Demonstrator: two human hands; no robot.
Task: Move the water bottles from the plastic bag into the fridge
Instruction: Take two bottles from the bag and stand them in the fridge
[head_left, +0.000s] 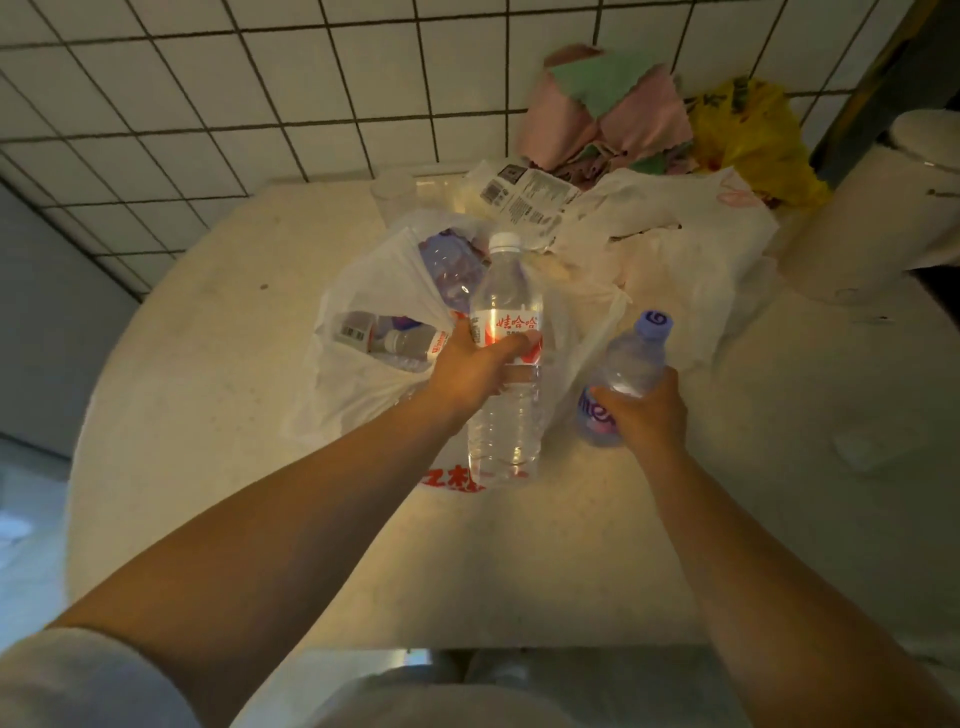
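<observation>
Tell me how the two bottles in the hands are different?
The bottle in the left hand has a white cap and red-and-white label; the bottle in the right hand has a purple cap and purple label. The white-capped bottle looks taller and stands upright; the purple-capped one leans. Both are clear, capped and gripped.

A home kitchen or dining corner, dimly lit. A wall of white square tiles (218, 104) with dark grout stands behind a pale round table (218, 426). On the table sit household odds and ends: thin white plastic shopping bags (363, 384), one holding water bottles (395, 340), a yellow bag (748, 135), folded pink and green cleaning cloths (608, 109), and a white electric kettle (862, 218) at the right edge.
</observation>
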